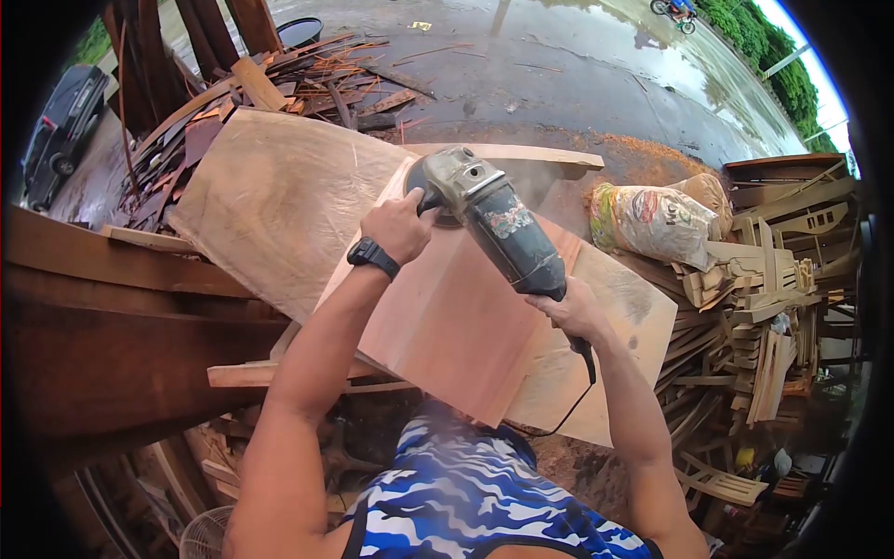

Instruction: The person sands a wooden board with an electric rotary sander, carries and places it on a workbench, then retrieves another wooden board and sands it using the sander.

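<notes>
A dark angle grinder or sander (503,228) lies slantwise over a reddish wooden panel (456,321), its disc end at the panel's far left edge. My left hand (400,226) is wrapped round the side handle near the disc. The rear handle, with its black cord, is in my right hand (575,312). Under the panel are a wide pale board (270,200) on the left and another pale board (596,373) on the right. The disc is mostly hidden by the tool's head.
Scrap wood (363,93) is heaped at the far left. Right of the boards are a filled sack (656,224) and stacked wood pieces (773,307). Brown timber (140,345) stands at the left. A parked car (65,135) and a motorcycle rider (682,9) are in the distance.
</notes>
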Demonstrator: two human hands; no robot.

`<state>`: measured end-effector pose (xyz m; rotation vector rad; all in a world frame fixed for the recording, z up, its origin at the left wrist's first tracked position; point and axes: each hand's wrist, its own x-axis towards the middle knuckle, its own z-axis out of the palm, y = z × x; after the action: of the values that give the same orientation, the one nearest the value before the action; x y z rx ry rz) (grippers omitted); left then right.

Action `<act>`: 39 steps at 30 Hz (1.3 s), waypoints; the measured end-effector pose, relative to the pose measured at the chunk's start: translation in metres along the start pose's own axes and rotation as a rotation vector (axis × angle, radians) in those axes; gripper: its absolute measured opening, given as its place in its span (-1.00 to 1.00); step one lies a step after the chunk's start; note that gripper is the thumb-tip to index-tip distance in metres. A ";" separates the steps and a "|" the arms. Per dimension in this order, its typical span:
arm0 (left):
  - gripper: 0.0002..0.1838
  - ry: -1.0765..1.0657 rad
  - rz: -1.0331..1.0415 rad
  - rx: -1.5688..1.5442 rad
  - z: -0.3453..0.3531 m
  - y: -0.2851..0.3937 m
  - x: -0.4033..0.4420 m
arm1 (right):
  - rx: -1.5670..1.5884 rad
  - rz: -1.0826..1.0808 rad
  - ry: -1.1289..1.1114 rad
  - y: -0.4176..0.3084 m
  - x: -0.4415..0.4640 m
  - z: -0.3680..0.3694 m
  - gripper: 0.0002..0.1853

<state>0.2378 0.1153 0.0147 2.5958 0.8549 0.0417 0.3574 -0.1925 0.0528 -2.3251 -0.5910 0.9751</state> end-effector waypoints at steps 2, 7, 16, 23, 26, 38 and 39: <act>-0.47 -0.004 -0.011 -0.028 -0.001 -0.001 0.008 | -0.012 -0.016 -0.001 -0.007 0.010 -0.007 -0.48; -0.45 -0.022 -0.064 -0.053 -0.001 0.005 0.017 | -0.084 -0.025 -0.048 -0.014 0.027 -0.024 -0.55; -0.47 0.051 -0.270 -0.114 -0.002 0.007 -0.009 | -0.097 -0.160 -0.106 -0.005 0.060 -0.035 -0.59; -0.49 0.131 -0.424 -0.246 0.005 0.007 -0.061 | -0.209 -0.204 -0.196 -0.012 0.064 -0.036 -0.64; -0.47 0.122 -0.493 -0.290 0.003 0.006 -0.090 | -0.274 -0.225 -0.209 -0.011 0.063 -0.033 -0.63; -0.43 0.211 -0.747 -0.313 -0.001 -0.017 -0.186 | -0.467 -0.306 -0.356 -0.064 0.040 0.011 -0.58; -0.42 0.215 -0.764 -0.319 -0.002 -0.019 -0.193 | -0.468 -0.337 -0.362 -0.064 0.039 0.015 -0.57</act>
<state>0.0701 0.0188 0.0281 1.8562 1.7031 0.2200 0.3597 -0.1167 0.0648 -2.3222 -1.4400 1.1948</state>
